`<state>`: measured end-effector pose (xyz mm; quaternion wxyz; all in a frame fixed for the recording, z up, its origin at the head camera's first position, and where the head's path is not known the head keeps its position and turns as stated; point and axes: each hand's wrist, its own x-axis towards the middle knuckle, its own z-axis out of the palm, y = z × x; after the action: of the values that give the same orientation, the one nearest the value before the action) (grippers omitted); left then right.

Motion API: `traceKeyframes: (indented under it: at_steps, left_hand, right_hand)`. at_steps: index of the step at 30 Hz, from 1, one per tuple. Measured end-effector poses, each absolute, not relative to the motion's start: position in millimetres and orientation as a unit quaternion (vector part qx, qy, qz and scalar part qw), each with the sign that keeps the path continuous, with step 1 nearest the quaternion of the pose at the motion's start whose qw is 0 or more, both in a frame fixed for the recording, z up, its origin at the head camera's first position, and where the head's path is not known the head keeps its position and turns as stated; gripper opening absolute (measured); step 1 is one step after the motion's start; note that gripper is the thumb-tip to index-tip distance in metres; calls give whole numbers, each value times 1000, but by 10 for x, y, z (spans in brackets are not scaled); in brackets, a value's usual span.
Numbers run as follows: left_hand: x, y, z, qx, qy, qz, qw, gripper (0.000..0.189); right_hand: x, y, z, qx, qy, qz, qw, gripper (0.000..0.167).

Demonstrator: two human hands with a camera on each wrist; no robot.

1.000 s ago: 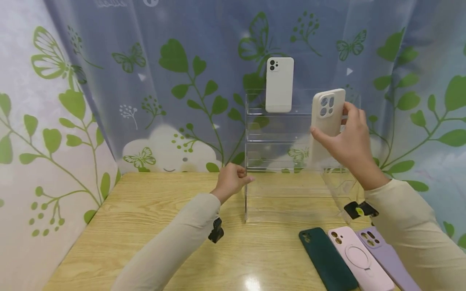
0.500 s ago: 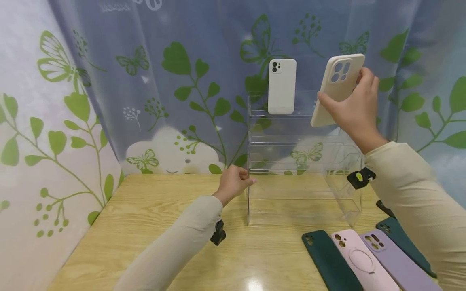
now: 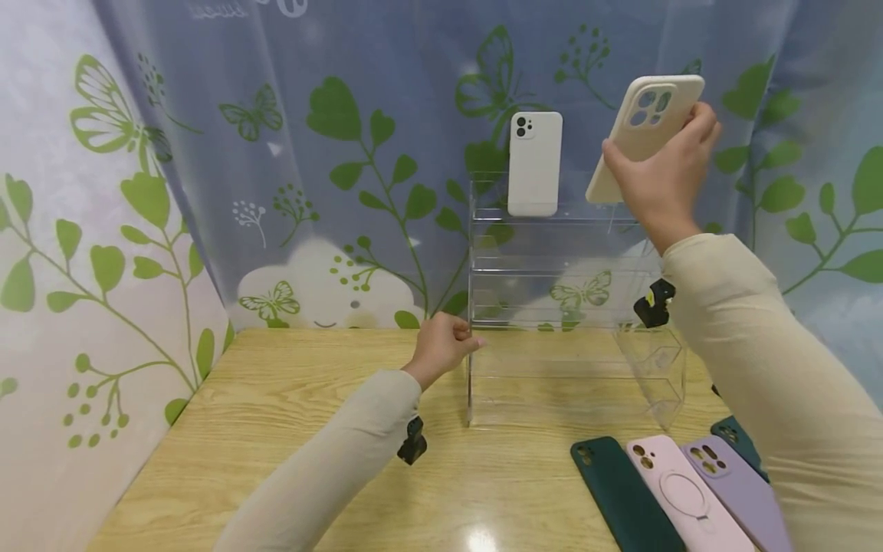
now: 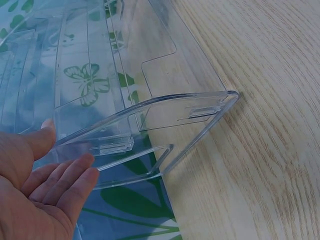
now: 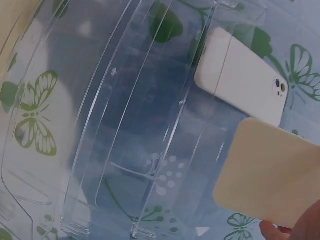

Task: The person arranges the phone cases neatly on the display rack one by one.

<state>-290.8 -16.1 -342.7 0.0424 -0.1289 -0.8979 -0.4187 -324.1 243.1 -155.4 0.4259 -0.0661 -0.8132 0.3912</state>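
My right hand (image 3: pixel 665 172) grips a cream phone case (image 3: pixel 638 146) by its sides, thumb on the left edge. The case is tilted, its camera cutout at the top, and held in front of the right part of the top tier of a clear acrylic display stand (image 3: pixel 566 271). A white phone case (image 3: pixel 535 165) stands upright on that tier, to the left. In the right wrist view the cream case (image 5: pixel 270 172) looks close to the white case (image 5: pixel 240 75). My left hand (image 3: pixel 441 349) pinches the stand's left side panel (image 4: pixel 145 102) between thumb and fingers.
On the wooden table (image 3: pixel 331 383), a dark green phone case (image 3: pixel 624 491), a pink one with a ring (image 3: pixel 690 491) and a lilac one (image 3: pixel 741 491) lie at front right. Another dark teal case (image 3: pixel 734 437) is partly behind my right sleeve. A patterned curtain (image 3: pixel 386 46) hangs behind the stand.
My right hand has raised the cream case from in front of the stand's middle tiers to the top tier, tilting it more. The left hand keeps its place at the stand's side.
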Motion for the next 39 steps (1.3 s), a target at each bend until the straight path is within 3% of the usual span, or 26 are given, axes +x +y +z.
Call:
traceKeyframes:
  at_steps: [22,39]
  left_hand:
    - [-2896,-158,-3405,-121,-901,-416,32,39]
    - [-2897,-171,-3426,-140,-896,-418,47,23]
  right_hand:
    - [-3554,2394,-1736,-88,-784,416,452,89]
    - [-3549,2410,-1810,-102,-810,407,409,88]
